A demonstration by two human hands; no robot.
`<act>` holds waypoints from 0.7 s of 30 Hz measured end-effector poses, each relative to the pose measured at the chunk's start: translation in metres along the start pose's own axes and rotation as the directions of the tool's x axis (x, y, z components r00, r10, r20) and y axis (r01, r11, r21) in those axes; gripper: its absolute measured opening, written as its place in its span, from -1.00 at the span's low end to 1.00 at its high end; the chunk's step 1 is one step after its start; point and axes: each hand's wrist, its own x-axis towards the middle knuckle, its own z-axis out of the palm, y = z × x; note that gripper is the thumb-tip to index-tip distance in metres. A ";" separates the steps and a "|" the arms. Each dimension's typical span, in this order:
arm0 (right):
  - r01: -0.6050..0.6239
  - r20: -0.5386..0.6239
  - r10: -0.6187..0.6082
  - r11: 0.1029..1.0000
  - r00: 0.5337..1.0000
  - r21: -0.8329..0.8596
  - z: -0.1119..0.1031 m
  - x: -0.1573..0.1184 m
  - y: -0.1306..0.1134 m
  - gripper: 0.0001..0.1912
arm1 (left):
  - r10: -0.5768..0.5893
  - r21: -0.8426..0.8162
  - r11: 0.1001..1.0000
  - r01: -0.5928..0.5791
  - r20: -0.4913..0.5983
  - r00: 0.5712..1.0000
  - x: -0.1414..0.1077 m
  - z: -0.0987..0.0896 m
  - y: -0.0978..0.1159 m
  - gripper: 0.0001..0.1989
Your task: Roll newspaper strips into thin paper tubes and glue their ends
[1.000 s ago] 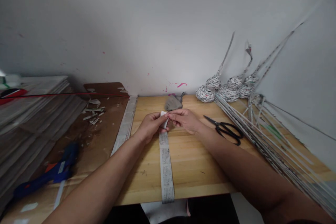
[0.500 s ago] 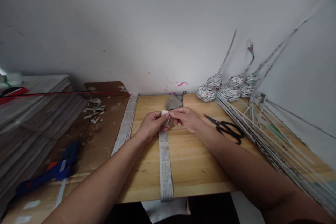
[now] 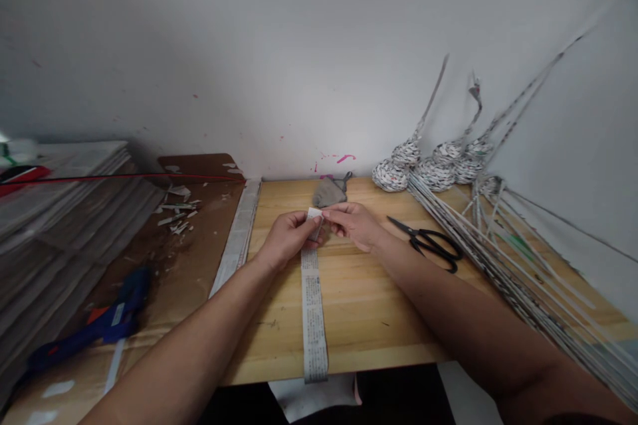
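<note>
A long newspaper strip (image 3: 314,319) lies down the middle of the wooden table, its near end hanging over the front edge. My left hand (image 3: 290,234) is closed on its far end, the thumb pressing the paper from above. At the top corner of that end, my right hand (image 3: 353,222) pinches the paper between thumb and fingertips. Both hands are close together above the table. Just beyond them sits a grey cloth pouch (image 3: 329,192) with a loop. Black-handled scissors (image 3: 431,242) rest to the right of my right hand, blades pointing away to the left.
Woven newspaper gourd shapes (image 3: 393,172) stand against the wall at the back right. A bundle of thin paper rods (image 3: 478,259) runs along the right side. On the left are a blue glue gun (image 3: 117,315), paper scraps (image 3: 182,216) and stacked newspapers (image 3: 64,212).
Both hands keep nearly the same place and grip on the strip. The paper's far end is tilted slightly differently between the fingers. The view has shifted a little.
</note>
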 end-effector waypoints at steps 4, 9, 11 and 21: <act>0.000 -0.035 0.000 1.000 0.999 -0.019 0.004 -0.003 -0.002 -0.69 | 0.027 0.083 0.996 -0.027 -0.006 1.000 0.000 -0.001 -0.003 -0.64; -0.006 -0.066 0.006 1.000 0.998 -0.001 0.008 -0.005 -0.003 -0.68 | 0.019 0.121 0.992 -0.016 -0.022 1.000 0.000 0.000 -0.004 -0.65; -0.008 -0.076 0.009 1.000 0.997 0.007 0.009 -0.006 -0.003 -0.68 | 0.017 0.126 0.992 -0.014 -0.023 1.000 0.000 0.000 -0.005 -0.65; -0.027 -0.124 0.032 0.999 0.992 0.041 0.014 -0.008 -0.006 -0.67 | 0.027 0.127 0.992 -0.026 -0.009 1.000 -0.002 0.002 -0.003 -0.62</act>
